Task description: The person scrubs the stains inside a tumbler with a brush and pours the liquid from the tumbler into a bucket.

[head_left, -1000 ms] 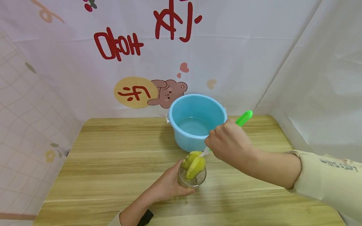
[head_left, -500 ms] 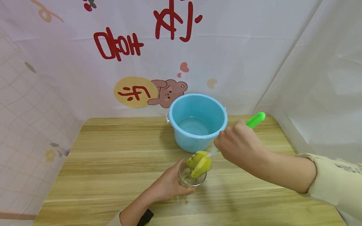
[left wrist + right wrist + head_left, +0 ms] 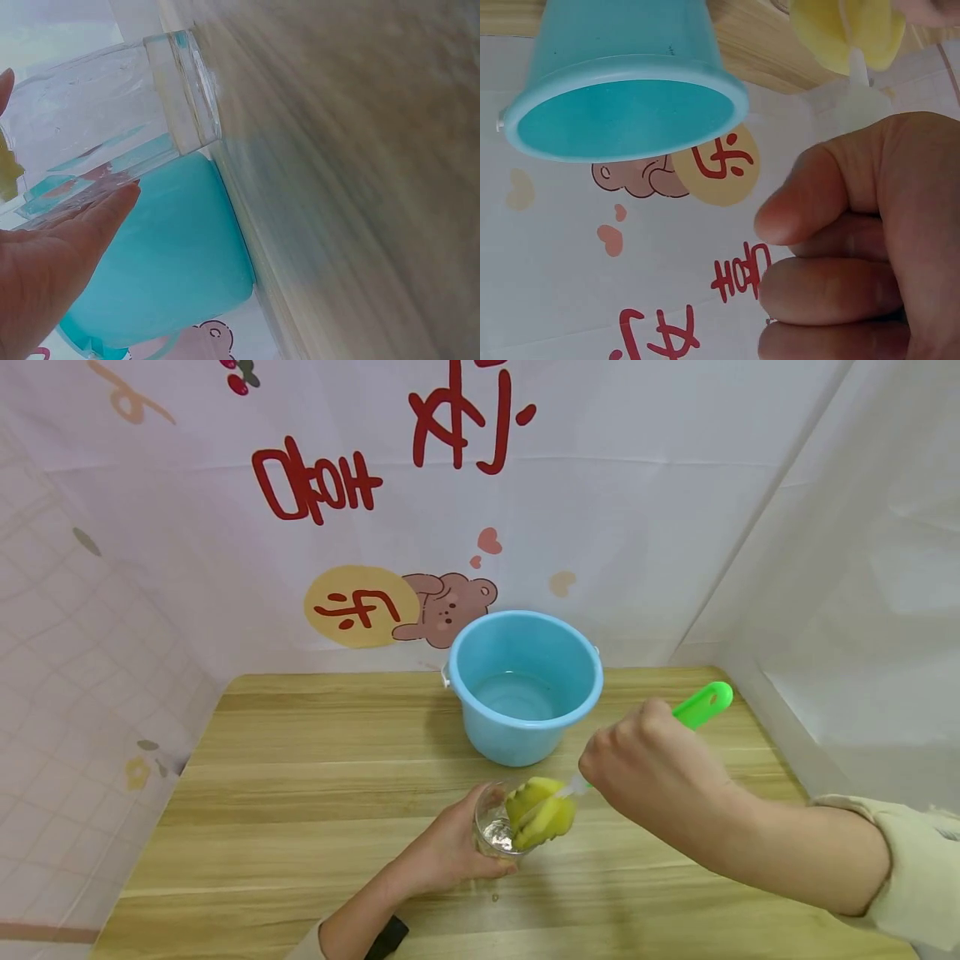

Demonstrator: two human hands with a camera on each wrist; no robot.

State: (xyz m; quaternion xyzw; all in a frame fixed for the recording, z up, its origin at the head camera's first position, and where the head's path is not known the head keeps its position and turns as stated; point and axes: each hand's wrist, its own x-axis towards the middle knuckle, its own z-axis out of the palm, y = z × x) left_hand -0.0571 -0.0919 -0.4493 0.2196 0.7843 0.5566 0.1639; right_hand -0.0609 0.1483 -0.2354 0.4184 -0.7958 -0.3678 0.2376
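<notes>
My left hand (image 3: 450, 856) holds a clear drinking glass (image 3: 489, 828) upright on the table, its fingers and thumb around the side. In the left wrist view the thick base of the glass (image 3: 184, 94) meets the tabletop. With curled fingers my right hand (image 3: 660, 768) grips a sponge bottle brush by its green handle (image 3: 705, 704). Its yellow sponge head (image 3: 546, 814) is at the glass's mouth and covers the right rim. How much of the sponge is inside cannot be told. In the right wrist view a pale neck (image 3: 859, 67) joins the sponge.
Behind the glass stands a light blue bucket (image 3: 502, 739) with what looks like shallow water in it. The wooden table (image 3: 315, 793) ends at a white printed cloth (image 3: 637, 527) at the back. A small wet spot (image 3: 495, 897) shows in front of the glass.
My right hand and the brush have moved right and slightly toward me. The sponge has shifted from over the glass's opening to its right rim. The left hand and glass stay put.
</notes>
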